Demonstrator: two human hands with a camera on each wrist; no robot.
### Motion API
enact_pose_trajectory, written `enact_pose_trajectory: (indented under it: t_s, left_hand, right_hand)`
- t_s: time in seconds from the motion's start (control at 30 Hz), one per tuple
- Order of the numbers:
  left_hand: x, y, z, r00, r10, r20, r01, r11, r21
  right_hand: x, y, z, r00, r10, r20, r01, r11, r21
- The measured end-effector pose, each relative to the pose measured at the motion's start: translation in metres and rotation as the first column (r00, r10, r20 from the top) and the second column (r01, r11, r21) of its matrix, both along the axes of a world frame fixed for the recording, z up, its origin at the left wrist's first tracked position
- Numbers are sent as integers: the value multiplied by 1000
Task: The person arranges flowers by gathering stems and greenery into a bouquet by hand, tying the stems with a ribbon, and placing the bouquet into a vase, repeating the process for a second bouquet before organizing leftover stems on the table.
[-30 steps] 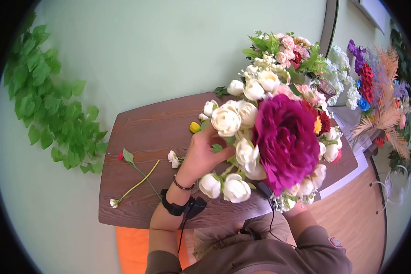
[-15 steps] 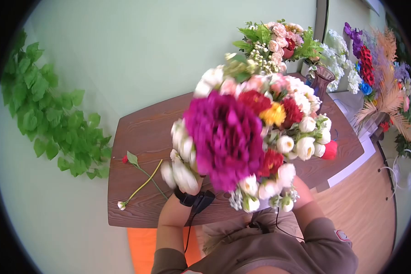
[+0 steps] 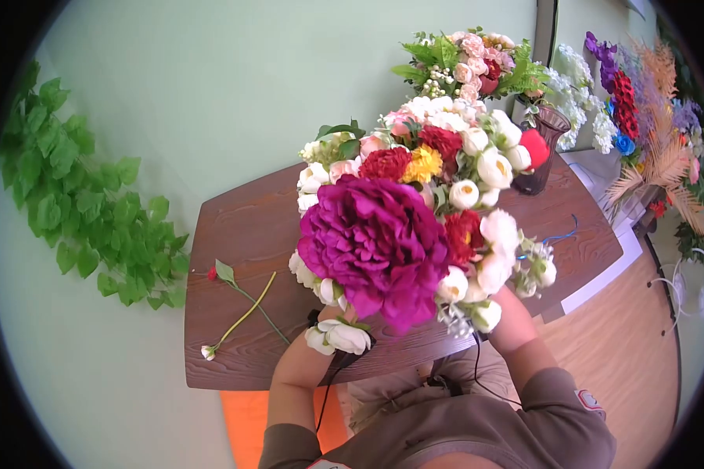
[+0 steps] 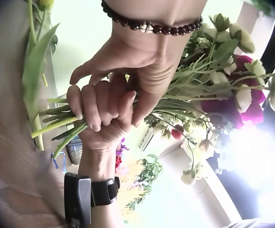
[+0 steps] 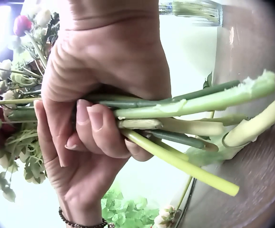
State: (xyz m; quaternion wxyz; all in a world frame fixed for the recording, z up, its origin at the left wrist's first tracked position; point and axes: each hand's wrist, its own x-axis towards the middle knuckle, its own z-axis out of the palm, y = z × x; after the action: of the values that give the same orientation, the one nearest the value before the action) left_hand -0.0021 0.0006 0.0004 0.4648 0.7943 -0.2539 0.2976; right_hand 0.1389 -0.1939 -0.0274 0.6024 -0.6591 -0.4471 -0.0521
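A large artificial bouquet (image 3: 371, 250) is held above the table, a big purple peony at its front with white, pink, red and yellow flowers around it. My right hand (image 4: 102, 107) grips its gathered stems (image 5: 199, 99) near their cut ends, fingers curled round them. Just on the bloom side, my left hand (image 4: 137, 57), with a bead bracelet (image 4: 147, 27) on its wrist, wraps round the same stems and overlaps the right. In the head view the blooms hide most of both hands.
On the brown wooden table (image 3: 238, 219) a red bud (image 3: 213, 273) and a white flower (image 3: 209, 352) lie with crossed stems at left. A purplish glass vase (image 3: 550, 129) stands at the back right, near another arrangement (image 3: 477, 66). Green leaves (image 3: 94, 195) hang on the wall.
The bouquet has moved left and turned, its red tulip swinging from right to upper right. My left hand has gone from the blooms at the left side to the stems behind them.
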Motion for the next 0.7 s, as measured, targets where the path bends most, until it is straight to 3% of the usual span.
enact_pose_trajectory:
  t_s: [0.13, 0.17, 0.2, 0.23, 0.27, 0.33, 0.47, 0.7]
  left_hand:
    - [16, -17, -2, 1000, -20, -18, 19, 999, -50]
    - [-40, 11, -22, 999, -23, -22, 22, 998, -63]
    - [-46, 13, -22, 999, -27, -28, 25, 997, -75]
    - [25, -20, -1, 999, -32, -35, 29, 996, -86]
    - [-37, 7, -24, 998, -37, -44, 33, 995, -96]
    - [-12, 7, -13, 997, -46, -58, 39, 992, -118]
    - [48, -7, 8, 995, -56, -84, 41, 986, -163]
    - [22, 22, -2, 991, -65, -120, 34, 970, -241]
  right_hand:
    - [-1, 10, 2, 1000, 3, 25, -3, 999, -34]
    - [6, 9, 5, 999, 6, 32, -5, 999, -42]
    - [6, 11, 5, 999, 9, 37, -7, 999, -50]
    - [3, 14, 4, 999, 10, 40, -8, 998, -56]
    - [4, 0, -1, 999, 11, 42, -9, 998, -62]
    - [12, 29, 13, 999, 15, 47, -12, 997, -75]
    - [22, 34, 19, 998, 34, 60, -28, 995, -99]
    - [5, 48, 15, 993, 77, 86, -65, 988, -139]
